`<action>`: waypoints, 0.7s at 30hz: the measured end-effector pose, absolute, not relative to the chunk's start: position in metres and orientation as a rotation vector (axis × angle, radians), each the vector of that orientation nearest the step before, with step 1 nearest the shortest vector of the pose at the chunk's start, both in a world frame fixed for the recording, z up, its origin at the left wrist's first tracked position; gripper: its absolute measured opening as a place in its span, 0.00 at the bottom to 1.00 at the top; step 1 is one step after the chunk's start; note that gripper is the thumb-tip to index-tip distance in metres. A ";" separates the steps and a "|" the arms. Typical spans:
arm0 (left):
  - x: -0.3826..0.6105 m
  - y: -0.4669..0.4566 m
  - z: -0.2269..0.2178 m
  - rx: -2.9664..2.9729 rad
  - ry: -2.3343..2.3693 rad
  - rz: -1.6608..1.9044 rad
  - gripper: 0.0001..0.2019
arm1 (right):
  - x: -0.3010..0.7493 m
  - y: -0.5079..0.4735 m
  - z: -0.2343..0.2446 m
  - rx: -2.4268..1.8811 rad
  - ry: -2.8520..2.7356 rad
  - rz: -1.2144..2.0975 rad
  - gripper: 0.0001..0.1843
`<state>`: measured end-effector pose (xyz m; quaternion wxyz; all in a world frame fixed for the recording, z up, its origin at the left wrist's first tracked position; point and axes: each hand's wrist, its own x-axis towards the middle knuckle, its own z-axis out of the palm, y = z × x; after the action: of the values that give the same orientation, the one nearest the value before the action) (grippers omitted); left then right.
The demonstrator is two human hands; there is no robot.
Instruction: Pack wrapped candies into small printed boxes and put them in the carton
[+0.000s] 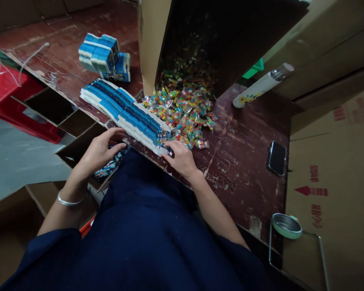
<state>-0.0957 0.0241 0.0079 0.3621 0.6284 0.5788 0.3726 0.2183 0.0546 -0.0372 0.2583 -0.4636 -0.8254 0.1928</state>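
A long row of blue-and-white printed paper packets (124,109) leans in overlapping layers along the table's front edge. At its near right end my right hand (182,159) has thumb and fingers closed on a packet. My left hand (104,147) is by the table edge, thumb and fingers apart, with nothing visible between them. Below it, a cardboard box holds small blue printed packets (111,163), partly hidden by the hand. Behind the row lies a heap of small clear-wrapped, many-coloured candies (185,109), spilling from a tipped cardboard box (153,44).
Banded bundles of blue packets (98,50) stand at the back left. To the right are a white flowered bottle (257,89), a phone (276,157) and a metal cup-like lid (286,225). Large cartons (330,173) border the right side. A red stool (9,97) is at left.
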 end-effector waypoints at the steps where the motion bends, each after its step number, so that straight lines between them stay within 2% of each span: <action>1: -0.085 0.024 0.008 1.543 1.419 0.991 0.20 | 0.218 0.054 -0.037 -1.229 -2.241 0.497 0.06; 2: -0.074 0.024 0.007 1.459 1.346 1.015 0.18 | 0.219 0.053 -0.036 -1.204 -2.231 0.458 0.04; 4: -0.051 0.023 0.003 1.248 1.192 1.038 0.18 | 0.220 0.049 -0.035 -1.166 -2.159 0.338 0.07; 8: -0.008 0.024 -0.009 0.756 0.870 1.005 0.23 | 0.218 0.032 -0.029 -1.069 -2.006 0.168 0.08; 12: 0.015 0.026 -0.017 0.503 0.700 1.020 0.25 | 0.208 0.006 -0.024 -0.977 -2.069 0.325 0.08; 16: 0.011 0.026 -0.018 0.536 0.636 0.993 0.29 | 0.204 -0.003 -0.009 -0.906 -2.093 0.511 0.07; 19: 0.001 0.023 -0.015 0.674 0.590 0.899 0.30 | 0.209 0.005 0.007 -0.981 -2.059 0.662 0.23; 21: -0.004 0.021 -0.013 0.774 0.582 0.843 0.27 | 0.212 0.012 0.016 -1.071 -2.066 0.775 0.27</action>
<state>-0.0039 0.0209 -0.0129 0.8010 0.3607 0.2713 0.3933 0.2121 0.0115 0.0157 0.3378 -0.4109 -0.7928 0.2975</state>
